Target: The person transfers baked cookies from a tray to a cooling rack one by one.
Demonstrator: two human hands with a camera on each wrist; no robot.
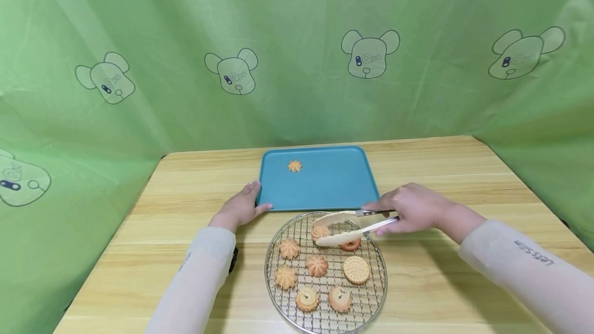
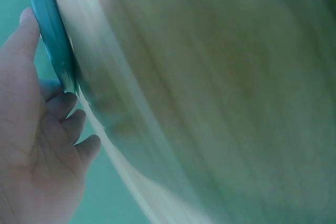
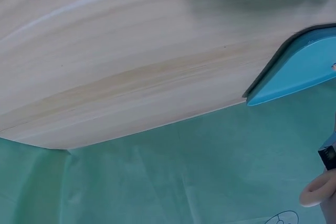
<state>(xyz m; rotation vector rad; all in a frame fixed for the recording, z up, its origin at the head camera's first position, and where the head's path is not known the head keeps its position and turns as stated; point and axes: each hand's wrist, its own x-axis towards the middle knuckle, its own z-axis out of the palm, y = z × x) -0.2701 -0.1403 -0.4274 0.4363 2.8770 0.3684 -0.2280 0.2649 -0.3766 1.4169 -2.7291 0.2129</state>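
Note:
My left hand [image 1: 240, 207] touches the near left corner of a blue tray [image 1: 325, 202], thumb at the front edge and fingers along the side. The left wrist view shows this hand [image 2: 39, 129] beside the tray rim [image 2: 50, 24]. My right hand [image 1: 413, 207] grips metal tongs [image 1: 341, 238] with pale tips. The tips lie to either side of a swirled cookie [image 1: 320, 232] on a round wire rack [image 1: 386, 277]; whether they touch it, I cannot tell. One tong arm partly covers a reddish ring cookie [image 1: 351, 245]. A flower-shaped cookie [image 1: 294, 166] lies on the tray.
Several more cookies sit on the rack, including a round dotted one [image 1: 357, 270] and a flower-shaped one [image 1: 317, 266]. Rack and tray stand on a wooden table [image 1: 185, 231]. A green curtain [image 1: 297, 107] with bear drawings encloses the back and sides.

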